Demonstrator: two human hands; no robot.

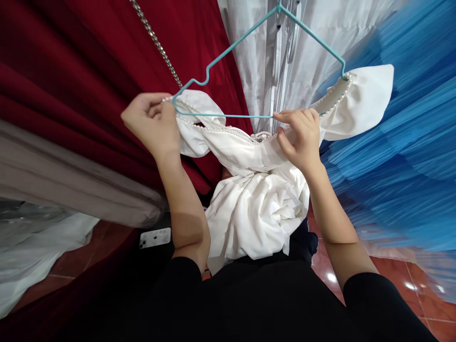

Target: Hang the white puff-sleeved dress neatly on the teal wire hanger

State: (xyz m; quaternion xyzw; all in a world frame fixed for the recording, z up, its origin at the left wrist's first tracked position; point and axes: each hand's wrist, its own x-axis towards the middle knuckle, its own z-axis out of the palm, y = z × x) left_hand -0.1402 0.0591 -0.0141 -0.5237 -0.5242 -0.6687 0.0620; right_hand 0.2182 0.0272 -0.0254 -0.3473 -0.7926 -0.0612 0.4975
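Note:
A white dress (249, 209) with a pearl-trimmed neckline and off-shoulder sleeves hangs in front of me, its skirt bunched in soft folds. The light blue hanger (235, 45) runs above it, its right end at the pearl edge of the right sleeve. My left hand (156, 116) is closed on the pearl-edged strap of the dress, beside the hanger's left corner. With bent fingers, my right hand (301, 135) grips the hanger's lower bar near its middle, over the neckline. The fingertips of my left hand are partly hidden.
Dark red fabric (89, 57) with a jewelled trim (156, 42) hangs on the left, above a greyish-pink gown (71, 171). Blue tulle (409, 180) fills the right side. White garments (245, 42) hang behind the hanger. A white phone (155, 238) lies low at left.

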